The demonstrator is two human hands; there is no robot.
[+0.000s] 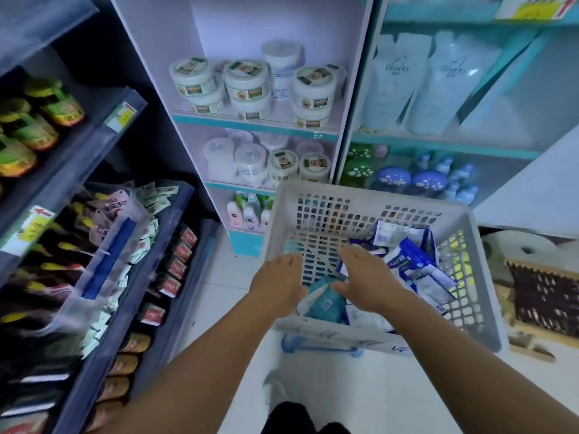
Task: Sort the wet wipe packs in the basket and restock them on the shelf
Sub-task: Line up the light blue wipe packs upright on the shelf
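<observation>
Teal wipe pack point(326, 303) between both open hands

**Wipe packs in the basket**

The grey slatted basket point(316, 195) sits at centre right of the frame, tilted a little toward me. A teal pack point(326, 303) with a white barcode label lies at its near edge, between my two hands. The blue-and-white packs point(416, 264) are heaped loosely against its right side, lying at mixed angles and overlapping. Above the basket, the shelf point(260, 123) holds white tubs in stacked rows.
</observation>
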